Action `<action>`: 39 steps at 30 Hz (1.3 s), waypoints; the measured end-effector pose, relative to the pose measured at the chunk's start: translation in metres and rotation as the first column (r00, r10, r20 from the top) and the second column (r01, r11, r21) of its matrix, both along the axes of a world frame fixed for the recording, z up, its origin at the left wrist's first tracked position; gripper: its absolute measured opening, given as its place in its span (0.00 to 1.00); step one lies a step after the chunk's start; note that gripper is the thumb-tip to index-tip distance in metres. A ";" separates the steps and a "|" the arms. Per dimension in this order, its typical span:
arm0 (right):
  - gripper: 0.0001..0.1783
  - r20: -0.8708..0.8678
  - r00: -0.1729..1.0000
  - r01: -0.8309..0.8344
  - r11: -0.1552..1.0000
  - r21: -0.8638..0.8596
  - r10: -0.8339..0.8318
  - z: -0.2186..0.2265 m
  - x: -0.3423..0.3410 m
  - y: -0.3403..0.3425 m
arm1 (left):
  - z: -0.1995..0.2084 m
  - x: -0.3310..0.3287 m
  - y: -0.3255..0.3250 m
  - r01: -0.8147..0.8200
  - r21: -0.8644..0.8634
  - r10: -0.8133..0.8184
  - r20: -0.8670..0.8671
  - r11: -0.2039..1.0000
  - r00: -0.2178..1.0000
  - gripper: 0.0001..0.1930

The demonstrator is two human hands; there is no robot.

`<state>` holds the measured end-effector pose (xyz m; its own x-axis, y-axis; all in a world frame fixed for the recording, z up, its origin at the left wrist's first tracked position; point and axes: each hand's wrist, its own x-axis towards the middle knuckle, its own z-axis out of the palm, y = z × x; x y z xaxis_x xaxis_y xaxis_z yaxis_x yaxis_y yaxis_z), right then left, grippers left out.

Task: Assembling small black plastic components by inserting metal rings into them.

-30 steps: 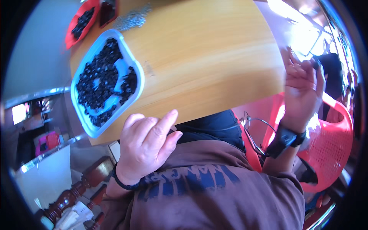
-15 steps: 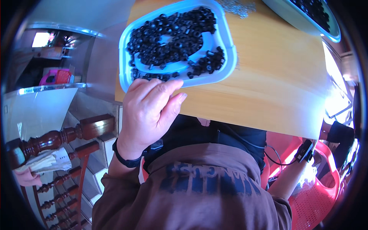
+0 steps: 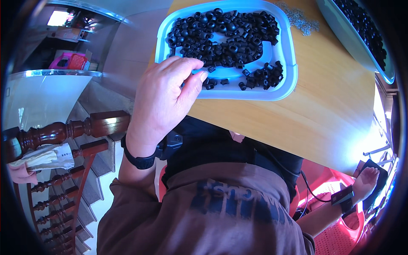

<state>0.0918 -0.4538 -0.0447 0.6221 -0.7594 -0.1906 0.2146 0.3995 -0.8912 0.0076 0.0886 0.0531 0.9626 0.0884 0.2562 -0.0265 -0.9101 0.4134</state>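
Observation:
A pale, rounded tray [image 3: 293,76] lies on the table, holding many small black cylindrical parts [image 3: 204,38]. Most of them are heaped around a raised curved rim in the tray, and a smaller group [image 3: 265,76] sits at its near right. My left hand [image 3: 163,95] reaches over the tray's near-left corner, with index finger and thumb tips slightly apart and no part visible between them. Its other fingers are mostly hidden. Off the table's right side, my right hand [image 3: 366,183] is held out with its fingers extended, next to a dark object [image 3: 378,189].
A second pale basin [image 3: 352,55] of black parts stands at the far right of the wooden table [image 3: 272,114]. Small clear or silvery pieces [image 3: 302,21] lie between the containers. A red plastic chair [image 3: 340,236] is at lower right; a wooden banister [image 3: 68,127] and stairs are left.
The view has shifted, with the tray now farther right. My left hand has moved in over the tray's corner. My right hand has risen from beside the red chair, away from some clear plastic.

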 end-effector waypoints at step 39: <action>0.09 0.169 0.046 -0.995 0.031 0.095 0.985 0.036 -0.030 0.295 | -0.009 0.032 -0.027 -0.064 -0.442 0.007 -0.130 0.895 0.991 0.07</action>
<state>0.0622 -0.1584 -0.0088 0.7675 0.6222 -0.1543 -0.4666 0.3772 -0.8000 0.0399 0.0617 0.0439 0.9777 0.2003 0.0627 0.0794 -0.6296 0.7728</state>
